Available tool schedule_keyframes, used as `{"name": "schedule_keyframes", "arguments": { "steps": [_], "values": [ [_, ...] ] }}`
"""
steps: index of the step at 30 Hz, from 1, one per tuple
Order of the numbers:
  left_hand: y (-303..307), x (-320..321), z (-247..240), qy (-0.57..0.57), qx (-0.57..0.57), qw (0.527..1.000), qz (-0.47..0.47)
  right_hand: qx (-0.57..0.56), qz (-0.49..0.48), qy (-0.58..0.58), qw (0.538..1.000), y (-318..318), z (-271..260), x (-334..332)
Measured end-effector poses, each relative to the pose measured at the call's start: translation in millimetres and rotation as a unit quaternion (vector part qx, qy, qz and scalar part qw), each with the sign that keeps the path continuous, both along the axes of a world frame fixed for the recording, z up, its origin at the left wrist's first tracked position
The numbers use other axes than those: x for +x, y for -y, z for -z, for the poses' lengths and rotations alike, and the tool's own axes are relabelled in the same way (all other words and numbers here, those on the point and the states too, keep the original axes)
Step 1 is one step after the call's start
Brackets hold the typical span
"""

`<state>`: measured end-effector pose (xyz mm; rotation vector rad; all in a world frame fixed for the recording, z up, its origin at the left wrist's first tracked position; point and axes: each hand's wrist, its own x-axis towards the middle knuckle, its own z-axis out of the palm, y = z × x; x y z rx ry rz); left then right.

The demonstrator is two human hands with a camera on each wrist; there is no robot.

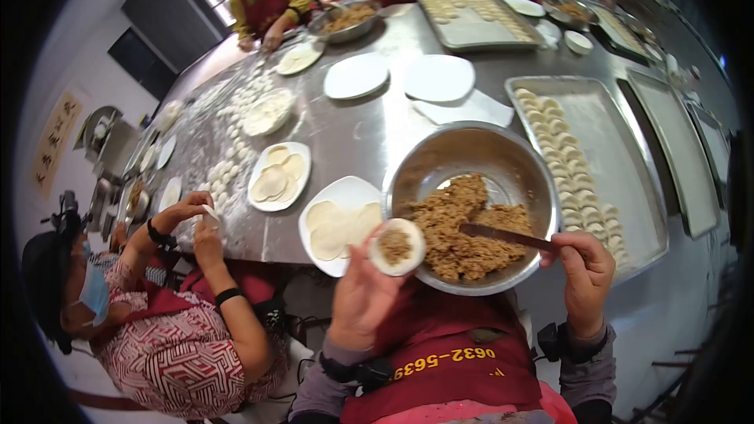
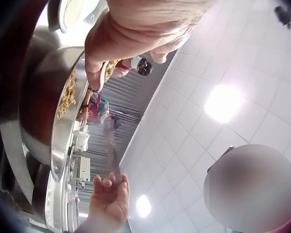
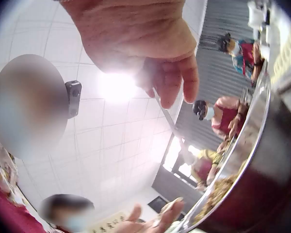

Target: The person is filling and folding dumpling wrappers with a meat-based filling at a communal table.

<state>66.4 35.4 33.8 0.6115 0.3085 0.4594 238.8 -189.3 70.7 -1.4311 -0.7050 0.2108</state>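
In the head view my left hand (image 1: pixel 360 298) holds a round dumpling wrapper (image 1: pixel 416 248) at the near left rim of a steel bowl. A dab of brown minced filling (image 1: pixel 394 246) lies on the wrapper's middle. My right hand (image 1: pixel 583 279) grips the end of a flat, dark spatula stick (image 1: pixel 506 237), whose other end overlaps the filling in the large steel bowl (image 1: pixel 491 140). More minced filling (image 1: pixel 463 224) covers much of the bowl's bottom. The left wrist view shows the wrapper edge-on between thumb and fingers.
Left of the bowl, a white plate (image 1: pixel 334 268) carries flat wrappers; another wrapper plate (image 1: pixel 305 186) stands behind it. On the right, a metal tray (image 1: pixel 628 157) bears rows of shaped dumplings (image 1: pixel 561 149). A person (image 1: pixel 181 330) works close at the left; others stand across the steel table.
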Motion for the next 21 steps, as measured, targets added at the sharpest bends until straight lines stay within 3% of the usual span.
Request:
{"name": "schedule_keyframes", "arguments": {
  "steps": [2,5,9,12,15,16,17,21],
  "values": [
    [-6,-7,1,0.005,-0.001,1.0,-0.022,-0.107,0.058,0.143,0.982,11,-7,9],
    [-3,-13,0,0.001,-0.016,1.0,0.003,-0.193,0.01,0.287,0.938,23,-6,25],
    [15,-10,2,-0.002,-0.054,0.996,0.072,-0.255,-0.049,0.32,0.911,19,10,35],
    [24,-1,-7,-0.014,-0.058,0.991,0.121,-0.28,-0.01,0.316,0.906,21,15,38],
    [27,1,-6,-0.005,-0.046,0.987,0.154,-0.276,0.131,0.377,0.875,18,4,19],
    [28,2,-7,-0.006,-0.048,0.986,0.158,-0.244,0.124,0.34,0.9,20,8,13],
    [29,3,-7,-0.003,-0.058,0.985,0.162,-0.218,0.1,0.371,0.897,16,12,5],
    [37,7,-6,0.013,-0.086,0.979,0.183,-0.127,0.03,0.505,0.853,-17,36,-29]
  ]
}}
